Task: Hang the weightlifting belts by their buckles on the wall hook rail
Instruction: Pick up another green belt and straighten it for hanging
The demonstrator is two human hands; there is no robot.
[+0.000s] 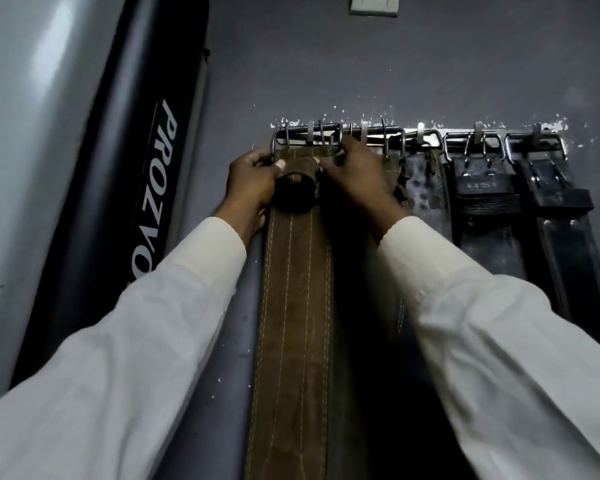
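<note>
Step in hand: seating the brown belt (pixel 295 306) on the hook rail (pixel 426 136). Its buckle (pixel 305 137) was up at the leftmost hook (pixel 310 131), and the strap hung straight down the wall. I couldn't tell if the buckle frame was already over the hook or only against it.

Left hand (pixel 253 178): fingers curled round the buckle's left end, thumb on the leather. Right hand (pixel 357 174): fingers curled over the buckle's right end, gripping it. The belt's leather loop (pixel 295 194) sat between the two hands.

Next move, my read: confirm the frame has dropped behind the hook, then ease both hands off together so the weight settles square. If only one side is caught, it'll likely swing or slip.

Counts:
- Belts: four I could count. One brown, one mottled belt (pixel 423 188), one stamped black belt (pixel 478 202) and one plain black belt (pixel 561 220), the last three already hanging. The right arm may have hidden another.
- Hooks: five showed.
- Hands: two, both on the brown belt.
- Also one dark padded bag (pixel 153 188) left of the rail and one wall socket (pixel 374 3) above.
</note>
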